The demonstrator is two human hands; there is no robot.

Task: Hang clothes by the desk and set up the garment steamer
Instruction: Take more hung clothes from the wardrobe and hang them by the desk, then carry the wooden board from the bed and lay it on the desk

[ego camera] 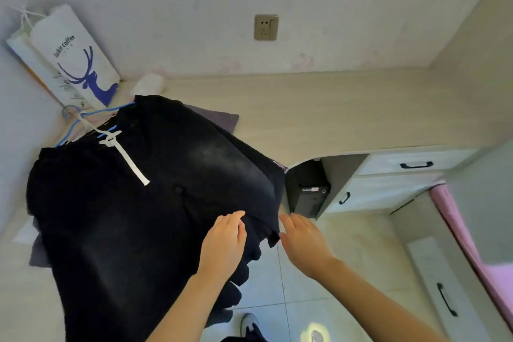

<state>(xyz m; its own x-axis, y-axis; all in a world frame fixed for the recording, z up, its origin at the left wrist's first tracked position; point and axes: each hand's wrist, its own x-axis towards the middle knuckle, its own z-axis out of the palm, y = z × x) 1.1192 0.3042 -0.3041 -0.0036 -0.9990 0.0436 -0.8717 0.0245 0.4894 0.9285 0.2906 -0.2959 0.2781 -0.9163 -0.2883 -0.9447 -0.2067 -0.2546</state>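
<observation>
A black garment [133,211] with a white strip on it hangs on a blue hanger [83,116] at the left, draped wide across the view. My left hand [224,244] lies flat on the garment's lower right part, fingers straight. My right hand [302,239] is beside the garment's right edge with straight fingers, its fingertips near the hem corner; whether it touches the cloth I cannot tell. No garment steamer is in view.
A white coffee paper bag [75,55] hangs at the upper left. A wall socket [266,27] sits above the pale wooden desk [333,111]. Under it stand a black computer case [311,191] and drawers [388,183]. Pink bedding [472,244] borders the right. Tiled floor lies below.
</observation>
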